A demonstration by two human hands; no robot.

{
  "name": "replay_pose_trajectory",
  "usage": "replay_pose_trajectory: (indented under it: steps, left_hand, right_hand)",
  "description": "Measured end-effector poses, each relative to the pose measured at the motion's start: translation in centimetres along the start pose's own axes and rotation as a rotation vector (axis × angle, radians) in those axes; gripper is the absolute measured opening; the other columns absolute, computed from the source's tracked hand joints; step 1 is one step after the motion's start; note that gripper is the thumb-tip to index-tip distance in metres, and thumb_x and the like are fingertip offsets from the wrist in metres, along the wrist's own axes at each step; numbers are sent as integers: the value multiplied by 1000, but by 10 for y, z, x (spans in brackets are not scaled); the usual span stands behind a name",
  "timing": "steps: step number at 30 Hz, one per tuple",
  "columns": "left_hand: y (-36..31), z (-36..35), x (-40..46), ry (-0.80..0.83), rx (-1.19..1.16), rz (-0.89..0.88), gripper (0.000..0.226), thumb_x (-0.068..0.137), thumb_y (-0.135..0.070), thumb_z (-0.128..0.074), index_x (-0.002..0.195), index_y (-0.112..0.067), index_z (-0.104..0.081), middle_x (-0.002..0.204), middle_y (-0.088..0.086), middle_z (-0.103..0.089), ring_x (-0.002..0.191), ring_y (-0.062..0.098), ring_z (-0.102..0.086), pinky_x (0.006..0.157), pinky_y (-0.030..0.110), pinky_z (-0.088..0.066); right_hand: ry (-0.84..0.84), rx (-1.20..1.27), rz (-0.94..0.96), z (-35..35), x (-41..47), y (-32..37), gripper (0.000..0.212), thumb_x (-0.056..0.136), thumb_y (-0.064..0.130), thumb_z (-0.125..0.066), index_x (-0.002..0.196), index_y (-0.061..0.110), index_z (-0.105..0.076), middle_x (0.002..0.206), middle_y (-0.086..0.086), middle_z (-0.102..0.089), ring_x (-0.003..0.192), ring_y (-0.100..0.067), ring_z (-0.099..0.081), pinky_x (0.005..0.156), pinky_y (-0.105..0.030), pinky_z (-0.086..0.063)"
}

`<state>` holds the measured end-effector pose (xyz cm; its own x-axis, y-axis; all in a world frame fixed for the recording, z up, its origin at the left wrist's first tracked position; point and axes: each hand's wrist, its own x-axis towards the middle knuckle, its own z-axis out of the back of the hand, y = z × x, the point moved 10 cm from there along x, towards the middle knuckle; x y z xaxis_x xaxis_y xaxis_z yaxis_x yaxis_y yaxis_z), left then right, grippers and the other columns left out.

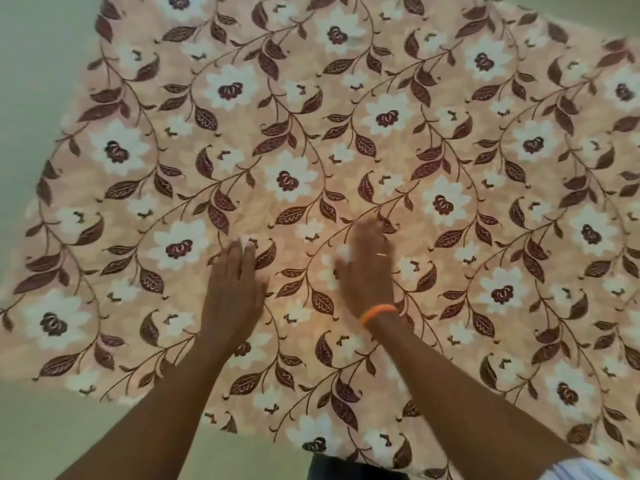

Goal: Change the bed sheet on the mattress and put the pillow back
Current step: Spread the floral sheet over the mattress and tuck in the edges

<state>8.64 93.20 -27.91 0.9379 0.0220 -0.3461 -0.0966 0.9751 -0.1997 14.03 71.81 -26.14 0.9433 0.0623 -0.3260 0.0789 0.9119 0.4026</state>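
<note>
Head view looks straight down on a peach floral bed sheet (346,150) spread over what I take to be the mattress, its edges hanging toward a pale floor (41,81) on the left and near sides. Both hands lie on the cloth near the middle, close together but not touching. The left hand (235,289) rests flat with fingers straight and together; the right hand (367,268), blurred by motion, has an orange band (379,312) at the wrist and a ring on 1 finger, and its fingers look extended on the fabric rather than pinching it. Judging by the smooth cover, laying the sheet is largely done; smoothing seems in hand. No pillow shows, so returning it remains.
</note>
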Motion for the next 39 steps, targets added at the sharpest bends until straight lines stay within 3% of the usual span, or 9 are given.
replay_pose_trajectory:
  steps: [5,10,16,21,26,31,34,36,39]
  left_hand:
    - [-8,-27,-38,92,30,-25,73,101,-51,-19,156,-7,-6,163,17,0,151,31,2,122,49,-14]
    - [4,-43,-45,45,46,-87,78,99,-58,-20,158,-11,1,165,11,9,152,27,9,122,51,-5]
    - [22,-37,-39,-9,-19,-211,74,100,-56,-23,158,-14,-4,166,8,1,153,24,3,121,51,-4]
    - [172,-2,-35,-87,50,-51,74,97,-54,-25,157,-13,-12,165,11,-9,152,28,-7,121,56,-6]
    - [292,32,-48,-126,48,175,71,98,-51,-23,158,-17,-8,166,8,0,153,24,6,121,53,2]
    - [338,34,-87,-85,-6,349,65,103,-48,-25,158,-19,-7,165,11,0,152,32,1,116,64,-6]
    - [356,40,-101,-115,-64,485,67,102,-38,-40,157,-10,-12,162,23,-7,149,44,-6,116,65,-12]
    - [341,47,-97,-185,-62,379,66,100,-29,-41,154,-2,-17,161,24,-11,149,43,-8,119,60,-13]
    - [310,44,-81,-202,-100,128,67,99,-38,-34,155,-4,-17,162,20,-13,151,35,-9,119,57,-18]
  right_hand:
    - [-35,-23,-502,49,-65,-112,73,100,48,-29,152,0,-14,160,-22,-10,148,-36,-8,117,-56,-11]
    - [-13,-177,-572,-7,-59,-99,87,96,59,-33,153,2,-3,160,-22,2,148,-36,4,113,-66,-6]
    - [-120,-250,-394,-55,12,37,87,93,66,-22,154,5,-6,161,-19,1,149,-36,4,113,-66,-1]
    - [-89,-296,-68,-125,43,205,86,92,66,-20,155,9,-7,162,-16,4,149,-33,4,114,-64,4]
    - [115,-382,420,-208,-4,352,74,99,51,-22,154,10,5,161,-15,12,149,-32,11,112,-67,7]
    - [164,-327,617,-202,-31,371,61,99,37,-24,154,13,-10,163,-10,2,150,-26,3,117,-59,-4]
    - [-58,-178,230,-154,-2,299,66,96,46,-35,151,10,-23,161,-14,-15,149,-29,-10,118,-56,-11]
    - [-108,-168,-72,-140,9,249,77,94,56,-28,153,8,-16,161,-16,-8,149,-32,-6,118,-57,-8]
    - [-109,-276,-140,-148,17,257,84,94,65,-17,155,10,-4,161,-18,4,149,-33,5,116,-62,-1]
